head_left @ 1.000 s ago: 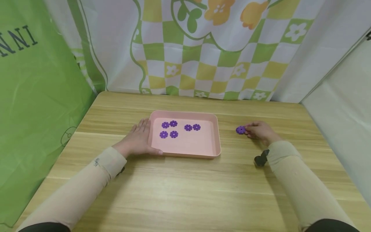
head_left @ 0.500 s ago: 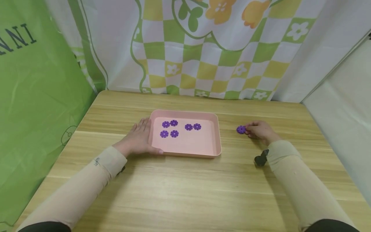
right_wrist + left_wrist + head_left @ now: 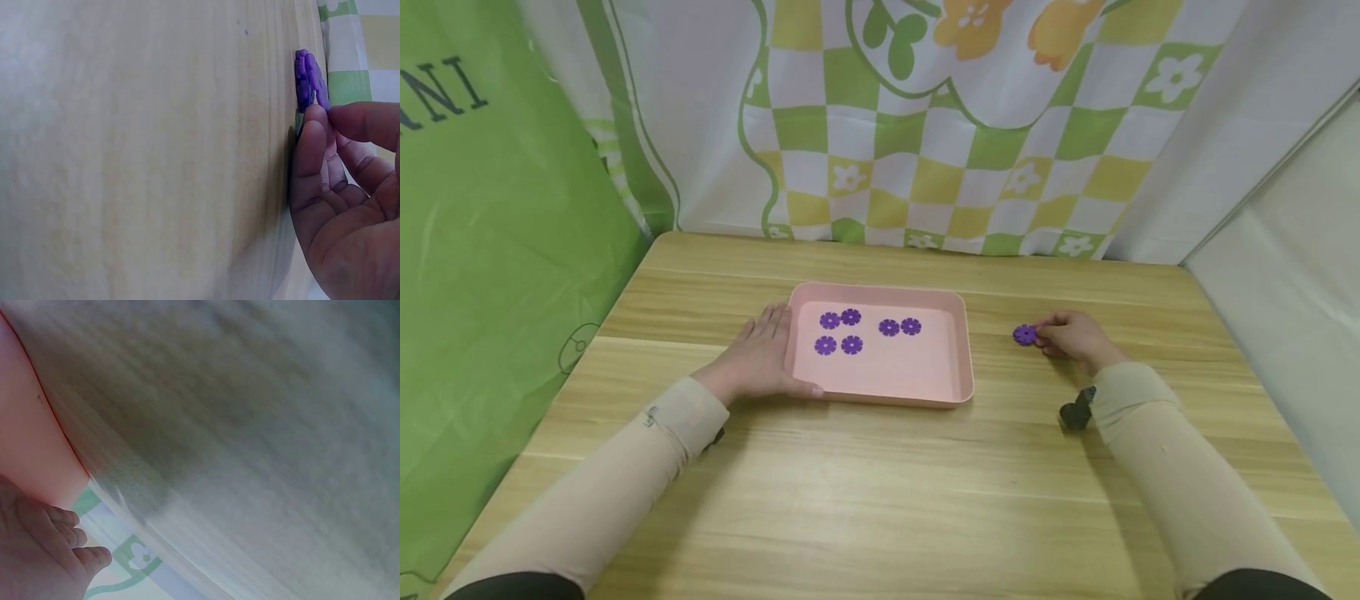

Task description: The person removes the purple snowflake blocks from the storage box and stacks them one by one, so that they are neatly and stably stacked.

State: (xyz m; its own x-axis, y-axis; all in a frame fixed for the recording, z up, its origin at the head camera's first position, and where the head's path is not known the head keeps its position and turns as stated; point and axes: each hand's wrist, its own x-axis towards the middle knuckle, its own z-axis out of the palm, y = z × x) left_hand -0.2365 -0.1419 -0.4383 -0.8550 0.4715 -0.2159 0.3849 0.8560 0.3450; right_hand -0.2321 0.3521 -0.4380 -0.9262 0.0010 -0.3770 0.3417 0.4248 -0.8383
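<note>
My left hand (image 3: pixel 758 357) lies along the left side of a pink tray (image 3: pixel 958 350), fingers straight and thumb on the front wall. In the left wrist view the fingers (image 3: pixel 72 534) extend beside the tray's wall (image 3: pixel 37 425). To the right of the tray, my right hand (image 3: pixel 1075 337) pinches a purple notched plastic disc (image 3: pixel 1025 335) between thumb and fingertips, low over the table. The right wrist view shows two purple layers (image 3: pixel 304 81) there, parted slightly near the fingertips. Several similar purple discs (image 3: pixel 852 344) lie flat inside the tray, toward its back and left.
The wooden table (image 3: pixel 880 492) runs back to a checked, flowered curtain (image 3: pixel 925 167). Green fabric (image 3: pixel 497 292) hangs along the left side and white fabric (image 3: pixel 1292 275) along the right. A black wrist device (image 3: pixel 1077 410) sits below my right wrist.
</note>
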